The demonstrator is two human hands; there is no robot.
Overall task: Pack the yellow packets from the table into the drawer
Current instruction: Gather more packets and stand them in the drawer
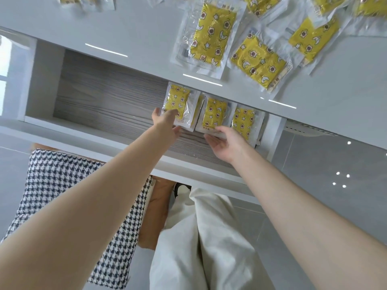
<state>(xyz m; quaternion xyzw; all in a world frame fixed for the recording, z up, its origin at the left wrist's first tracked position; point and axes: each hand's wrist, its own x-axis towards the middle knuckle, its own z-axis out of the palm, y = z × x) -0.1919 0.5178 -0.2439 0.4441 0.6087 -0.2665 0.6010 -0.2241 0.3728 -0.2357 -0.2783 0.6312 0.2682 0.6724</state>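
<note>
Down in the open drawer (109, 97), a row is being built along the 3 o'clock end, packets stood on edge and leaning against one another, a layout that would leave the bare grey floor toward 9 o'clock free for more. The left hand (165, 122) is closed on the leftmost packet (178, 103), thumb over its lower face and fingers (177, 129) curled beneath the bottom edge, so it is kept upright beside its neighbour rather than allowed to flop. The right hand (219, 141) is seen palm up and loosely curled, its fingertips pinching the lower edge of the middle packet (214, 114), judged to be a steadying grip. A third packet (244, 120) stands just beside it at 3 o'clock, against the drawer's end wall, untouched. Up on the white worktop (136, 28), toward 12 and 1 o'clock, many more yellow packets (211, 36) are lying flat and overlapping, so the packing is judged to be at an early stage.
</note>
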